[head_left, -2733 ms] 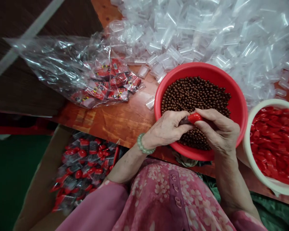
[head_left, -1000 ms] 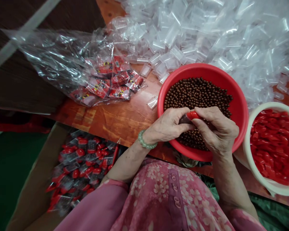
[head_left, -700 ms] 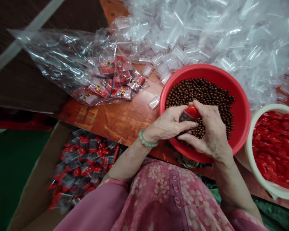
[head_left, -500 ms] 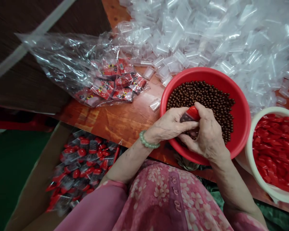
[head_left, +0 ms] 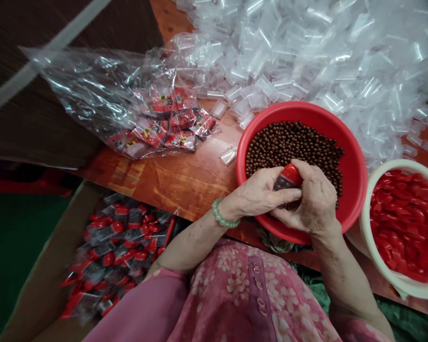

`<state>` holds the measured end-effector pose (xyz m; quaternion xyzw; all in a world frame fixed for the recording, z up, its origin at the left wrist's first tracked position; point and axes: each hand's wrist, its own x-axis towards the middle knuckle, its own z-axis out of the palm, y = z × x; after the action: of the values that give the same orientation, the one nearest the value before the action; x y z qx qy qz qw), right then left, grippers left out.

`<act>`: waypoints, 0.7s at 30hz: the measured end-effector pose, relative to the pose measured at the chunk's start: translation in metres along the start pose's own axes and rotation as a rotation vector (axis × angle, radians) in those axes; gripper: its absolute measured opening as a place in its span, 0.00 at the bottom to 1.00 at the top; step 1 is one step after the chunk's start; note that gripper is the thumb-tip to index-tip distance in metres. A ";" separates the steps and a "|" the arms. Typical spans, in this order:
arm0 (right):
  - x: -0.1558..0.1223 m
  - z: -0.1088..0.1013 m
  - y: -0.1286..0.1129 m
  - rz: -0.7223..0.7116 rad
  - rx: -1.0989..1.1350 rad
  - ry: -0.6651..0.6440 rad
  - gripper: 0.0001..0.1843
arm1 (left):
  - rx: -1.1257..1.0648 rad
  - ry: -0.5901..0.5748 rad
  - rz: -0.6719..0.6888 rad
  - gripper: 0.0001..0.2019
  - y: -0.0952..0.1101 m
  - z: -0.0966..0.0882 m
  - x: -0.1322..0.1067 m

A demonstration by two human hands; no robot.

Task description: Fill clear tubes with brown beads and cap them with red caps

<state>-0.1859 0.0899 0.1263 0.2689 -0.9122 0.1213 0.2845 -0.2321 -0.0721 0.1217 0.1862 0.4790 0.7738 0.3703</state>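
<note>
1. Two hands meet above one red basin (head_left: pixel 355 161), over its six o'clock rim.
2. The left hand (head_left: pixel 258 195) is curled narrow, with thumb and fingers pinched round the body of one small vial (head_left: pixel 281 183) that is dark with beads inside.
3. The right hand (head_left: pixel 317 204) is cupped close, its fingertips clamped on the vial's red cap (head_left: pixel 291 172).
4. Brown beads (head_left: pixel 296 142) fill the red basin, far too many to count.
5. One white basin (head_left: pixel 366 237) stands just beside it at three o'clock, heaped with loose red caps (head_left: pixel 406 223).
6. Countless empty clear vials (head_left: pixel 306 57) are heaped at twelve o'clock. One stray vial (head_left: pixel 228 155) lies alone on the wooden table (head_left: pixel 185 180) at nine o'clock.
7. One clear bag (head_left: pixel 103 90) holding red labels sits at ten o'clock.
8. One cardboard box (head_left: pixel 53 275) of capped vials sits at eight o'clock, below the table edge.
9. One green bead bracelet (head_left: pixel 223 219) circles the left wrist.
</note>
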 end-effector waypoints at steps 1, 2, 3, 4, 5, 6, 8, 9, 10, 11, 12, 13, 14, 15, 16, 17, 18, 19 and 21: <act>-0.001 -0.001 0.001 -0.006 0.000 0.009 0.41 | -0.008 -0.038 -0.004 0.17 0.000 0.000 0.000; -0.002 -0.002 0.002 -0.010 0.002 0.018 0.42 | -0.021 -0.072 -0.008 0.17 0.000 0.000 0.000; -0.003 -0.003 0.003 -0.010 0.006 0.029 0.43 | -0.034 -0.098 -0.014 0.17 0.000 0.000 0.000; -0.003 -0.003 0.003 -0.009 0.012 0.044 0.43 | -0.045 -0.114 -0.024 0.18 0.000 0.000 0.000; -0.004 -0.003 0.003 -0.002 0.018 0.055 0.43 | -0.052 -0.124 -0.034 0.19 -0.001 0.000 -0.001; -0.005 -0.003 0.003 0.004 0.023 0.065 0.42 | -0.056 -0.124 -0.042 0.20 -0.001 0.000 -0.001; -0.006 -0.002 0.004 0.014 0.030 0.078 0.40 | -0.056 -0.118 -0.055 0.20 -0.003 0.000 -0.001; -0.006 -0.002 0.004 0.013 0.032 0.083 0.40 | -0.054 -0.118 -0.058 0.21 -0.004 0.000 -0.001; -0.006 -0.001 0.005 0.005 0.032 0.088 0.39 | -0.051 -0.116 -0.057 0.21 -0.005 0.000 -0.001; -0.006 -0.001 0.005 -0.007 0.031 0.094 0.39 | -0.043 -0.114 -0.054 0.21 -0.006 -0.001 -0.001; -0.006 0.000 0.005 -0.021 0.029 0.099 0.39 | -0.032 -0.112 -0.048 0.21 -0.007 -0.001 0.000; -0.006 0.000 0.005 -0.029 0.029 0.096 0.38 | -0.020 -0.110 -0.038 0.20 -0.008 -0.002 0.000; -0.005 0.001 0.005 -0.034 0.028 0.091 0.38 | -0.009 -0.104 -0.022 0.19 -0.009 -0.002 0.000; -0.004 0.001 0.005 -0.034 0.028 0.085 0.38 | -0.002 -0.097 -0.004 0.18 -0.009 -0.003 0.000; -0.003 0.002 0.004 -0.031 0.029 0.077 0.38 | -0.001 -0.091 0.016 0.16 -0.009 -0.003 0.000; -0.002 0.003 0.003 -0.029 0.031 0.070 0.38 | 0.000 -0.084 0.035 0.15 -0.009 -0.003 -0.001; -0.001 0.003 0.002 -0.027 0.036 0.062 0.39 | 0.009 -0.069 0.054 0.14 -0.009 -0.003 -0.001; 0.000 0.003 0.001 -0.022 0.048 0.051 0.40 | 0.027 -0.048 0.075 0.13 -0.009 -0.003 -0.002; 0.001 0.003 0.000 -0.002 0.100 0.016 0.42 | 0.083 0.001 0.123 0.12 -0.009 -0.003 -0.003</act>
<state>-0.1877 0.0882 0.1246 0.2824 -0.9026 0.1684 0.2780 -0.2284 -0.0733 0.1129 0.2302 0.4986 0.7745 0.3138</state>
